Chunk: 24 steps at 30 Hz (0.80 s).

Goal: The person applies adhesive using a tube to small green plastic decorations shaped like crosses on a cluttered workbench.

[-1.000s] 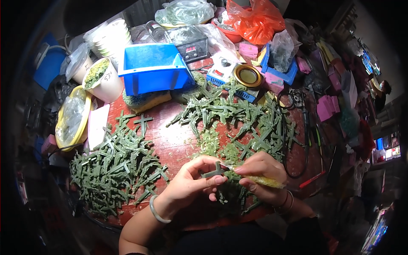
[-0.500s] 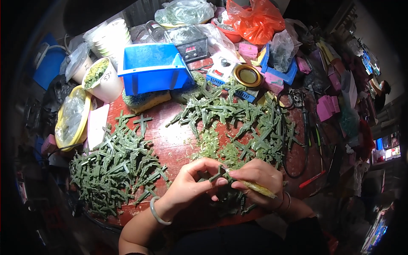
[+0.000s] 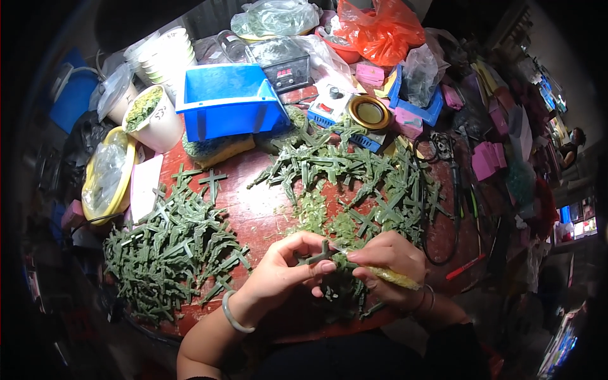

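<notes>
Pinched in the fingers of my left hand (image 3: 282,269) is a small dark green cross (image 3: 322,254). My right hand (image 3: 394,256) grips a thin tool with a yellow wrapped handle (image 3: 398,278), its working end beside the cross and mostly hidden by my fingers. Both hands meet above the table's near edge. To their left lies a heap of similar green crosses (image 3: 177,250), some bearing figures. Beyond my hands, more crosses (image 3: 396,206) are spread in an arc around pale green shavings (image 3: 312,212).
A blue bin (image 3: 221,104) rests near a sponge (image 3: 221,152) on the red table (image 3: 253,218). Farther right stand a small heater with a round brown dish (image 3: 369,113) and pink blocks (image 3: 486,159). A white tub (image 3: 152,120) and yellow basin (image 3: 114,174) are left; a red pen (image 3: 465,267) lies right.
The cross has turned in my left fingers, with more of it now showing. My right hand and the tool have shifted slightly right.
</notes>
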Available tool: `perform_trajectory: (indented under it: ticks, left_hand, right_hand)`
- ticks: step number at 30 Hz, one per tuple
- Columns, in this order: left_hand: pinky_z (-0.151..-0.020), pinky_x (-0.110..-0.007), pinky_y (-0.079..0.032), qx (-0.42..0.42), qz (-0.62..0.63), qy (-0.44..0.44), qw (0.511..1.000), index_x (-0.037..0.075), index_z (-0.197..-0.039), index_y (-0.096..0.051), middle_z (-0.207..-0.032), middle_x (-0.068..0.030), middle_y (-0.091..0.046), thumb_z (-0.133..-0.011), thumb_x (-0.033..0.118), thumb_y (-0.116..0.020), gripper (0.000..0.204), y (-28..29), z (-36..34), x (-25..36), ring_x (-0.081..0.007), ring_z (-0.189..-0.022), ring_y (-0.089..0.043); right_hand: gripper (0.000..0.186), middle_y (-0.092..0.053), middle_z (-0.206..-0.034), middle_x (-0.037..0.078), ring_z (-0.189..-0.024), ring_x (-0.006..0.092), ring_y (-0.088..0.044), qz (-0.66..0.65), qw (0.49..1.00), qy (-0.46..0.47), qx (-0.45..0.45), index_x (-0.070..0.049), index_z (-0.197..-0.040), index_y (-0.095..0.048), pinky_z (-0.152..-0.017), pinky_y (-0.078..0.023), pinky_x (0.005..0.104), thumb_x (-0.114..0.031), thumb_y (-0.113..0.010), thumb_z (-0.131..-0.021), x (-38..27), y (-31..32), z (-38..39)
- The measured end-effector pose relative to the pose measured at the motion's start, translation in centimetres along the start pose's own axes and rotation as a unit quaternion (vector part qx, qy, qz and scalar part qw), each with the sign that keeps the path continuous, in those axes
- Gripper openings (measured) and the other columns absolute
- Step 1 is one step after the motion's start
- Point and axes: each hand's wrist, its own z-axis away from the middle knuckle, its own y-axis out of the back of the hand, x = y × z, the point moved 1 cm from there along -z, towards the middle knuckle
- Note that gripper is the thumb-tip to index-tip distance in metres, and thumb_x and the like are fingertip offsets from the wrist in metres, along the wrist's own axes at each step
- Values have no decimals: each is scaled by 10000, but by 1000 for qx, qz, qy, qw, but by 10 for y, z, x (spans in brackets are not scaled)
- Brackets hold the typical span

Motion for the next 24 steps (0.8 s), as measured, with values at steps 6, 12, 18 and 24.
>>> perform_trajectory:
  ticks: [6,12,18,24]
  left_hand:
    - [-588,-265,-587,-1,-46,-2,999,-5,-1128,-569,-1039,-107,-642,-887,-7,-687,268,-2,0,1,-152,-815,-664]
    - [-620,-278,-600,-1,-45,-7,999,-12,-1147,-579,-1057,-103,-638,-880,-27,-679,286,-2,1,0,-175,-917,-677]
    - [-609,-273,-592,-18,-53,-4,998,-6,-1128,-593,-1047,-98,-642,-879,-28,-679,264,-2,3,2,-154,-842,-664]
    - [-553,-249,-561,15,9,10,1000,19,-1132,-594,-1008,-87,-664,-889,8,-686,261,-2,-1,2,-138,-775,-652]
  right_hand:
    - [211,-662,-890,88,-756,209,-633,6,1000,-13,-14,-56,-1026,-700,-649,-506,310,-72,-757,-824,-4,-1,-3]
    - [198,-675,-836,92,-705,196,-652,7,998,-56,-20,-46,-1063,-696,-617,-510,284,-77,-722,-869,-5,4,-2]
    - [202,-699,-875,117,-711,191,-686,-284,924,-252,30,-11,-1072,-692,-624,-517,259,-138,-691,-915,7,3,8]
    - [248,-706,-913,90,-687,197,-664,-38,998,18,-54,-16,-1067,-679,-590,-510,283,-159,-736,-873,-1,5,2]
